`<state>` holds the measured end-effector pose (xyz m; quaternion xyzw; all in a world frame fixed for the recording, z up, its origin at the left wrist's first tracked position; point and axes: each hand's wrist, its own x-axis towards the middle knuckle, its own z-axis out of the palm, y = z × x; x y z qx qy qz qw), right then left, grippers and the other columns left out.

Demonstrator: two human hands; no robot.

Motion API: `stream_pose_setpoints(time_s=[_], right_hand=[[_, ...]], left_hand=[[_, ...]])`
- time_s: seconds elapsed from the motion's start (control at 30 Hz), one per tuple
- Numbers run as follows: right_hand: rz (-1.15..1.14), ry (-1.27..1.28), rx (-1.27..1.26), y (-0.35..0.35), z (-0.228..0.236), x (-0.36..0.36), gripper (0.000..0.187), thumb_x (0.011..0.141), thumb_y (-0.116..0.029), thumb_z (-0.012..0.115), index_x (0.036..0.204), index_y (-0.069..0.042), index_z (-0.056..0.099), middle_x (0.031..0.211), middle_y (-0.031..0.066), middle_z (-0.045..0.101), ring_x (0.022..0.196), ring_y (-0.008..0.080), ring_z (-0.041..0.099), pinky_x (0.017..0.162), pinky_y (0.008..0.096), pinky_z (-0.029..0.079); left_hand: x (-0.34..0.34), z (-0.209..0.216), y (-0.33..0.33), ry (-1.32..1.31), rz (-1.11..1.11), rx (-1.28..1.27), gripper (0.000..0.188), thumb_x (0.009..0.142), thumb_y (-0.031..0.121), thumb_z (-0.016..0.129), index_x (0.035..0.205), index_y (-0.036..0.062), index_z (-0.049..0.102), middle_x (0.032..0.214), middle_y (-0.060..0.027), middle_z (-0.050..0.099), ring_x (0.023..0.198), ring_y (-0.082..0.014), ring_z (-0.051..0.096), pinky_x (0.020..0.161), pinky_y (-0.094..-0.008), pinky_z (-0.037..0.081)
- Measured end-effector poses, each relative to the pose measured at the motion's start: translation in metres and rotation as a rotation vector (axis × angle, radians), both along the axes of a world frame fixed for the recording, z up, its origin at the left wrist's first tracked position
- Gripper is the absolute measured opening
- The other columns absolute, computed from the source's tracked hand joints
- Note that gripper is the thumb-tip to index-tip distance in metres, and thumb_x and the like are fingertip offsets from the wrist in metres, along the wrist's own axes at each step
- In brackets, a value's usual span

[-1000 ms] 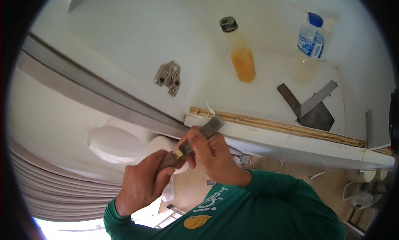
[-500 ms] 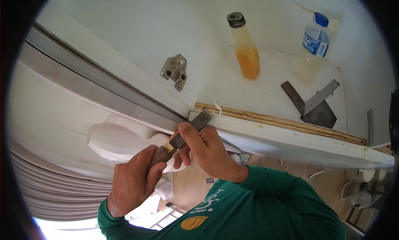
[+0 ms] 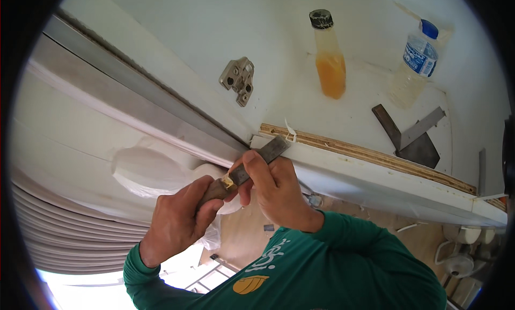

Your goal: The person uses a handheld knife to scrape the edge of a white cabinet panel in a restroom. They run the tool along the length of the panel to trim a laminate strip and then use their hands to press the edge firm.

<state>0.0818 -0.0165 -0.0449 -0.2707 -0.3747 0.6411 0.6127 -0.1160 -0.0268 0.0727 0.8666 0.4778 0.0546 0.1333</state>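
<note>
A chisel (image 3: 270,150) with a flat dark blade and a brass-coloured collar lies slantwise across the edge of a white board (image 3: 322,162). My left hand (image 3: 174,219) is wrapped round its handle. My right hand (image 3: 281,194) pinches the blade, thumb on top and fingers beneath. The blade's tip rests at the near left end of the board, by the bare plywood strip (image 3: 348,148) along its edge. Just past the tip, a thin white curl of shaving (image 3: 290,130) stands up from that strip.
Inside the white cabinet are a metal hinge plate (image 3: 237,81), a bottle of orange liquid (image 3: 330,74) and a blue-capped clear bottle (image 3: 413,68). A try square (image 3: 421,130) lies over a dark flat plate (image 3: 421,150). A grey strip (image 3: 482,170) stands at the far right.
The whole view has shifted slightly, so the cabinet and its contents sit further right. Both hands keep their hold on the chisel, its tip a little closer to the curl.
</note>
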Motion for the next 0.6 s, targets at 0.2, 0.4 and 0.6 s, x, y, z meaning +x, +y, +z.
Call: stream_pose_setpoints(time_s=[0.2, 0.4, 0.6], right_hand=[[-0.030, -0.039, -0.009, -0.007, -0.008, 0.003, 0.048, 0.124, -0.030, 0.047, 0.099, 0.001, 0.074, 0.075, 0.0062, 0.071, 0.064, 0.0109, 0.063, 0.061, 0.0285, 0.049], [-0.067, 0.028, -0.033, -0.008, -0.001, 0.000, 0.047, 0.125, -0.028, 0.044, 0.100, -0.001, 0.073, 0.078, 0.0041, 0.069, 0.065, 0.0089, 0.062, 0.060, 0.0275, 0.047], [-0.035, 0.034, 0.024, -0.002, -0.002, 0.001, 0.048, 0.125, -0.031, 0.044, 0.103, 0.000, 0.073, 0.080, 0.0076, 0.073, 0.065, 0.0101, 0.063, 0.061, 0.0279, 0.050]], left_hand=[[-0.007, -0.012, 0.006, -0.022, -0.049, -0.014, 0.040, 0.108, 0.034, 0.077, 0.133, 0.0047, 0.067, 0.096, -0.0179, 0.076, 0.077, -0.0428, 0.074, 0.063, -0.0487, 0.058], [-0.008, -0.009, 0.012, -0.007, -0.112, 0.044, 0.044, 0.107, 0.035, 0.077, 0.138, 0.0066, 0.065, 0.095, -0.0136, 0.075, 0.074, -0.0402, 0.073, 0.059, -0.0477, 0.056], [-0.006, -0.013, 0.008, -0.007, -0.082, 0.093, 0.043, 0.108, 0.036, 0.076, 0.137, 0.0068, 0.065, 0.094, -0.0123, 0.074, 0.072, -0.0399, 0.072, 0.058, -0.0479, 0.055]])
